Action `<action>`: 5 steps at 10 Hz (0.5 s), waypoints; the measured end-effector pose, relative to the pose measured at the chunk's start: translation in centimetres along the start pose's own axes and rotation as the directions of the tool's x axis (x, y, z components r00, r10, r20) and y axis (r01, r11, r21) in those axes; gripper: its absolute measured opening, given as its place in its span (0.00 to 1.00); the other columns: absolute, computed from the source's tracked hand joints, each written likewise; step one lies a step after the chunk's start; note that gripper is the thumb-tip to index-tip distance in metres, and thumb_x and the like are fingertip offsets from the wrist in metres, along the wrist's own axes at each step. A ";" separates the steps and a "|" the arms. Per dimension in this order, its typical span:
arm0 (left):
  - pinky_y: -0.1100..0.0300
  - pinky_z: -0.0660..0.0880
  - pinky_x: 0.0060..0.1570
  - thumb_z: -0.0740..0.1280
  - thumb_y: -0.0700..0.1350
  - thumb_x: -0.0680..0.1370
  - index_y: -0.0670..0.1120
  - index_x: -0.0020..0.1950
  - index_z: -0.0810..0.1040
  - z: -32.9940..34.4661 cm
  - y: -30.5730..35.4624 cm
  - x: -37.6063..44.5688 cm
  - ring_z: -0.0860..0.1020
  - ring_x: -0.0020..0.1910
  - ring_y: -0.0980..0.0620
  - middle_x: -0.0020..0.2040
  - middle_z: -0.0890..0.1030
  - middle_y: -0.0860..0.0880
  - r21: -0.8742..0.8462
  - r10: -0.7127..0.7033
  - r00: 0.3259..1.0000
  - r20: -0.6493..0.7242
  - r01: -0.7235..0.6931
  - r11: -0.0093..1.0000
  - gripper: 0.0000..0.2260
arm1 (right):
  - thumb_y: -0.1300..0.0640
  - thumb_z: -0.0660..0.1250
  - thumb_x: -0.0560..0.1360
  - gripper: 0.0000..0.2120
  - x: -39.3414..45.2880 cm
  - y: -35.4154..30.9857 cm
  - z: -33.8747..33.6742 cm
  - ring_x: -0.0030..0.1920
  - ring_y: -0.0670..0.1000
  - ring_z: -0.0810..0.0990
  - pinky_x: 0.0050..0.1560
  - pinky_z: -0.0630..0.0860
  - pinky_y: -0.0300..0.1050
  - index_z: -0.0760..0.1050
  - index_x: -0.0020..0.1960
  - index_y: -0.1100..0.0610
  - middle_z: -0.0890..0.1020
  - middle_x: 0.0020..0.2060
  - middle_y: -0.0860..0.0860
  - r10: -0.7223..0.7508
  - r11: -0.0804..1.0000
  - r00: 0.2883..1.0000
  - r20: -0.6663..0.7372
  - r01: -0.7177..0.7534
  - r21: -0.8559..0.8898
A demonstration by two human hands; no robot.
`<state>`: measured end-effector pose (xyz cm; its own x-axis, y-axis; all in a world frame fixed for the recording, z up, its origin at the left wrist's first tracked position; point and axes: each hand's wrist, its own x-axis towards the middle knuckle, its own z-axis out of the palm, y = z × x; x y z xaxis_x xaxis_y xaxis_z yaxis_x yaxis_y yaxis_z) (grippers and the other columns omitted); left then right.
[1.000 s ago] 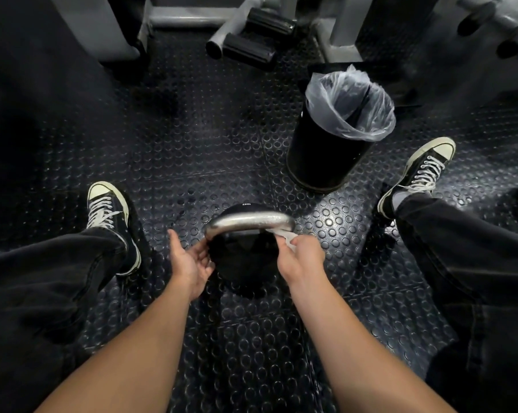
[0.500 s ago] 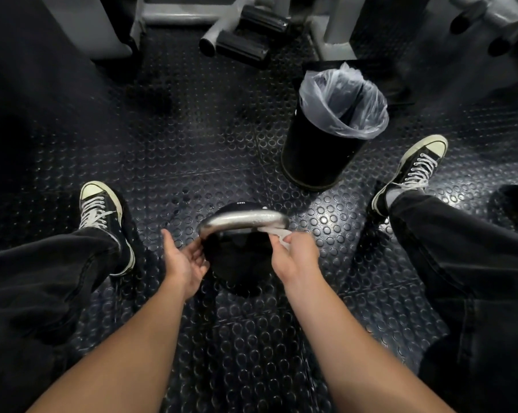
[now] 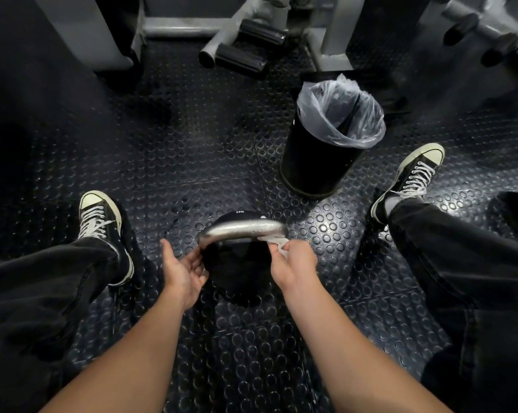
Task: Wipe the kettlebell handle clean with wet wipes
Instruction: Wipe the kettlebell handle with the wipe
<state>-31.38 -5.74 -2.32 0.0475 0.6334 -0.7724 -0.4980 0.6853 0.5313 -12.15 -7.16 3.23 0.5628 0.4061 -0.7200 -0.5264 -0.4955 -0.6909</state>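
Note:
A black kettlebell (image 3: pixel 237 269) stands on the studded rubber floor between my legs. Its silver handle (image 3: pixel 243 229) arches across the top. My right hand (image 3: pixel 292 260) pinches a white wet wipe (image 3: pixel 277 242) against the right end of the handle, just under the bar. My left hand (image 3: pixel 181 268) is at the left end of the handle, palm up and fingers loosely spread, its fingertips by the left leg of the handle and the kettlebell's side. Most of the wipe is hidden inside my right fingers.
A black bin (image 3: pixel 320 162) lined with a clear plastic bag (image 3: pixel 341 114) stands beyond the kettlebell to the right. My sneakers rest at left (image 3: pixel 98 216) and right (image 3: pixel 415 174). Grey gym machine frames and black padded rollers (image 3: pixel 246 46) fill the far floor.
My right hand with the wipe has stayed at the right end of the handle, shifting slightly. My left hand stays open at the left end. The camera has drifted a little.

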 end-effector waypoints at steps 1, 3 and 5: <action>0.47 0.68 0.71 0.46 0.76 0.75 0.42 0.62 0.79 -0.1 0.0 0.0 0.78 0.64 0.43 0.62 0.81 0.39 0.009 -0.003 1.000 -0.006 0.003 1.000 0.43 | 0.62 0.64 0.71 0.09 -0.2 -0.1 0.4 0.44 0.56 0.73 0.54 0.77 0.48 0.68 0.34 0.59 0.71 0.36 0.53 0.220 0.913 0.969 0.115 -0.246 0.326; 0.47 0.68 0.72 0.47 0.76 0.75 0.41 0.61 0.79 -0.2 -0.1 0.1 0.77 0.65 0.43 0.63 0.80 0.39 -0.001 -0.002 1.000 0.009 0.002 1.000 0.42 | 0.64 0.68 0.78 0.08 -0.1 -0.1 -0.5 0.42 0.46 0.75 0.38 0.72 0.26 0.75 0.55 0.68 0.75 0.47 0.52 0.125 0.972 0.992 0.032 -0.129 0.198; 0.49 0.70 0.70 0.46 0.76 0.75 0.41 0.64 0.78 -0.2 -0.2 0.2 0.79 0.62 0.45 0.62 0.81 0.39 0.004 0.000 1.000 0.017 0.000 1.000 0.44 | 0.63 0.66 0.79 0.04 -0.7 -1.3 0.0 0.51 0.53 0.78 0.45 0.75 0.35 0.75 0.46 0.61 0.76 0.55 0.58 0.228 0.930 0.972 0.054 -0.234 0.284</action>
<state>-31.45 -5.79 -2.64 0.0620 0.6395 -0.7663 -0.4945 0.6866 0.5329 -11.86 -6.80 4.69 0.3927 0.3230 -0.8611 -0.8020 -0.3379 -0.4925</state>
